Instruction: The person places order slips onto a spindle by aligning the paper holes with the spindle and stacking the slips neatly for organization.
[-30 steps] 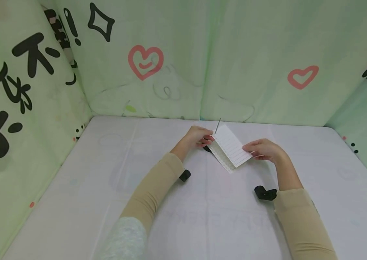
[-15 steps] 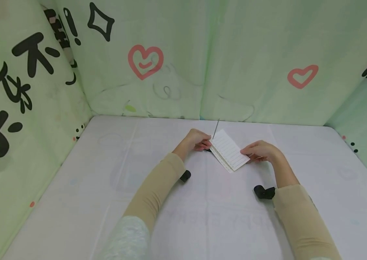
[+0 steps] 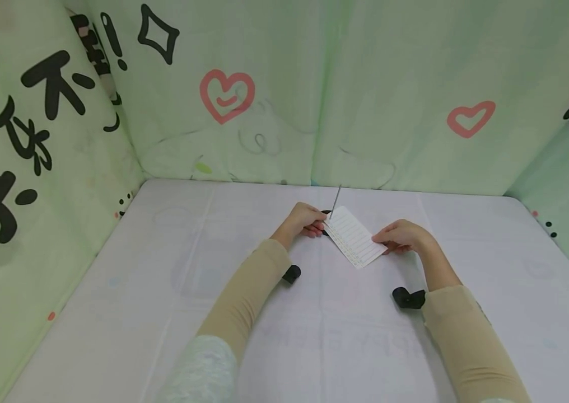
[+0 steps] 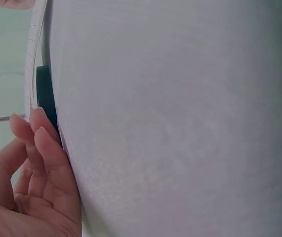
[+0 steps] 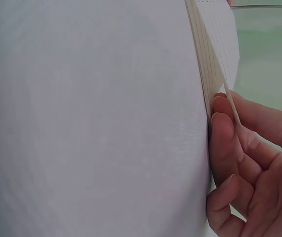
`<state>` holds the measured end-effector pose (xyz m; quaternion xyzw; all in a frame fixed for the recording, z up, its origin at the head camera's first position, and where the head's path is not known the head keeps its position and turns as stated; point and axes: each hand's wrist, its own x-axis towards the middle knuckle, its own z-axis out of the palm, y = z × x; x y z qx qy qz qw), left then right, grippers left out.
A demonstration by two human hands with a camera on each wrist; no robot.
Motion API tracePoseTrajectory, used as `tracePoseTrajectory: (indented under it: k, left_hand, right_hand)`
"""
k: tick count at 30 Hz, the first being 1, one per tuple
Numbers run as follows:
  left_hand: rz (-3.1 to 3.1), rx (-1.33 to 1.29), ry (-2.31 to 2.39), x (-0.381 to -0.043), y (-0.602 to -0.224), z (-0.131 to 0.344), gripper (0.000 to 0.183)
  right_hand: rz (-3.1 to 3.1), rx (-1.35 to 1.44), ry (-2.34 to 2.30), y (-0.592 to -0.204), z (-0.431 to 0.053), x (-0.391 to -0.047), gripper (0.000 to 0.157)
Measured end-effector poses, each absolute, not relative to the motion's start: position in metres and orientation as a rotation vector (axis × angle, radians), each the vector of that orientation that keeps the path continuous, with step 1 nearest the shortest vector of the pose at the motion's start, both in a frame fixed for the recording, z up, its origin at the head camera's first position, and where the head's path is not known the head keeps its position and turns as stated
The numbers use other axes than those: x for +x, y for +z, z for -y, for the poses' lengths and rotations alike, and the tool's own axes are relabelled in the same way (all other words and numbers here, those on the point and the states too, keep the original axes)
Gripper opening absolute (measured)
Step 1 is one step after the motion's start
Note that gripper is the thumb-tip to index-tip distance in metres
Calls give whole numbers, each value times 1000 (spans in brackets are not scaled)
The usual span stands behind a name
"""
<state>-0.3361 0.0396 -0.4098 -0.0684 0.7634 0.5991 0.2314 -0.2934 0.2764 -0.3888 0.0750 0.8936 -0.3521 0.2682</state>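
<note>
White lined paper sheets [image 3: 357,238] lie tilted between both hands near the back of the table. My left hand [image 3: 304,218] pinches their left corner. At the opposite corner, my right hand [image 3: 402,235] holds the paper between thumb and fingers. In the right wrist view, an upper sheet [image 5: 220,34] bends up from the lined paper [image 5: 205,54] below it and runs between the fingers. A thin metal spike [image 3: 336,201] rises beside the left fingertips. Its dark base [image 4: 44,89] shows under the paper in the left wrist view, partly hidden by fingers.
A white cloth covers the table [image 3: 315,347]. Green printed curtain [image 3: 390,84] closes off the back and both sides, right behind the spike. Black rounded pieces jut out beside the left sleeve [image 3: 244,296] and the right sleeve [image 3: 471,341].
The upper sheet has come down over the lower one, so the gap between them has closed in the head view. Both hands have lowered slightly, and more of the dark base shows.
</note>
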Motion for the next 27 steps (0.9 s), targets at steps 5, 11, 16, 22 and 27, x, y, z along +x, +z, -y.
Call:
tracePoseTrajectory:
  k: [5,11,16,22,27]
  left_hand:
    - [-2132,-204,1626,-336,-410,-42,18]
    - [-2161,-231,1597,-336,-409,-44,19]
    - [-2171,-248,1580,-335,-407,-45,20]
    - [-2134,-256,1599,-336,-407,-40,22]
    - [-2072,-203,1544,-344,-393,-16,33]
  right_hand:
    - [-2423,182,-912,-388,-276,-294,35]
    - [-2428,204,-896,-387,-275,-295,36]
    - [-2421,223,-905,-386,-276,-296,38]
    - [-2402,175,-890,-381,-279,-294,44]
    - [-2402,109,-836,-360,-293,-290,50]
